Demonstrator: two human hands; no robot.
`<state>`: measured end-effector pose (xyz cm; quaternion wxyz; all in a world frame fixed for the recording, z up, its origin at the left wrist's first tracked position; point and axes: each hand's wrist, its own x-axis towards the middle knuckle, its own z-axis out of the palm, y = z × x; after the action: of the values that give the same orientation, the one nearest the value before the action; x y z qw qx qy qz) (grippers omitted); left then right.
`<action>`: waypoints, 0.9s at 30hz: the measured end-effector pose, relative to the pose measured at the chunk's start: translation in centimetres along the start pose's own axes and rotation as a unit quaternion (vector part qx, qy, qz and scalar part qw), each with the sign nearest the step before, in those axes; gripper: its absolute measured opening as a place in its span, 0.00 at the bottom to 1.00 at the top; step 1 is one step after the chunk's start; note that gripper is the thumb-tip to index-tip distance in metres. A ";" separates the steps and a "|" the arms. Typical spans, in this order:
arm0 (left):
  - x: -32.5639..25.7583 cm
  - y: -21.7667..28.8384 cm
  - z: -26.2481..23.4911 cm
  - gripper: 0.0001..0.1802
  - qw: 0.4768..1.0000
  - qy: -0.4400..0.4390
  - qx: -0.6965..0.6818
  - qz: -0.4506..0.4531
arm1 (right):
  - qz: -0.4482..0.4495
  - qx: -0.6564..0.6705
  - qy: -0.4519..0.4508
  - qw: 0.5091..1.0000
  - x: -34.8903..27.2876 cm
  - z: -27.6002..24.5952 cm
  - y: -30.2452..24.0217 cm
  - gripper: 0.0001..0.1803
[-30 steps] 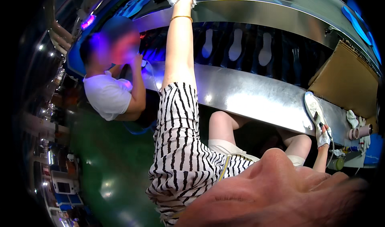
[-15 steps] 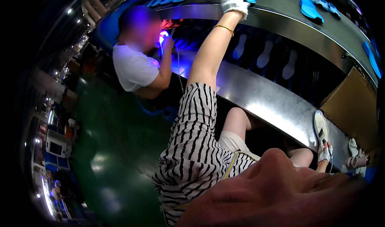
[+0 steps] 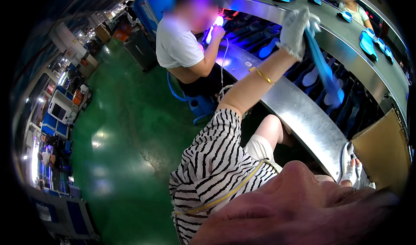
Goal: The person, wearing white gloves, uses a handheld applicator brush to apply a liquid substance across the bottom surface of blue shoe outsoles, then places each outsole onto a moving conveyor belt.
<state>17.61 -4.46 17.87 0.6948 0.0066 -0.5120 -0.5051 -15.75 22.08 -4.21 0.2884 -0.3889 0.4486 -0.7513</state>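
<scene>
My left hand (image 3: 297, 33), in a white glove, is closed around one end of a long blue shoe sole (image 3: 323, 67). The sole slants down to the right above the rack under the conveyor, and motion blurs it. At the lower right, my right hand (image 3: 356, 169), gloved with bare fingertips, grips a slim dark tool (image 3: 358, 166) whose kind I cannot make out. Beside those fingers a white shoe (image 3: 346, 155) rests at the end of the metal ledge (image 3: 299, 115).
A curved conveyor (image 3: 338, 41) carries several blue soles. Below it, a dark rack holds more sole shapes. A cardboard sheet (image 3: 383, 143) stands at the right. A co-worker (image 3: 182, 41) sits on the left by a purple light, another person (image 3: 353, 9) is across the conveyor.
My left hand has come away from the conveyor, back to the right, with a blue sole in it. The view has shifted, and the right hand stays by the white shoe.
</scene>
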 end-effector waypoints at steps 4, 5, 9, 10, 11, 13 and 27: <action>-7.0 -6.2 -2.1 0.22 0.943 -0.156 -0.197 -0.220 | -0.046 -0.060 -0.007 0.997 1.0 2.4 0.3 0.10; -8.7 -7.6 -3.2 0.26 0.865 -0.159 -0.278 -0.387 | -0.038 -0.049 -0.034 0.997 1.2 3.2 0.1 0.10; -17.2 -9.7 -3.4 0.29 0.781 -0.104 -0.466 -0.402 | -0.015 -0.016 -0.125 0.992 1.3 5.6 -2.7 0.09; -18.9 -9.3 -3.9 0.33 0.803 -0.101 -0.432 -0.398 | -0.017 -0.007 -0.125 0.992 1.2 6.5 -3.0 0.09; -20.2 -8.1 -3.5 0.36 0.786 -0.030 -0.439 -0.434 | -0.022 -0.005 -0.115 0.993 0.7 7.8 -3.3 0.09; -22.1 -7.9 -2.4 0.43 0.726 0.043 -0.476 -0.495 | -0.026 -0.013 -0.091 0.995 0.4 8.4 -3.0 0.10; -24.3 -8.1 2.5 0.50 0.704 0.101 -0.483 -0.511 | -0.006 -0.153 -0.116 0.981 1.4 12.8 -1.1 0.11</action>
<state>11.01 10.07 -2.25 0.2861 -0.0187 -0.0434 -0.9570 -5.77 15.73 0.96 0.2712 -0.5156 0.5198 -0.6249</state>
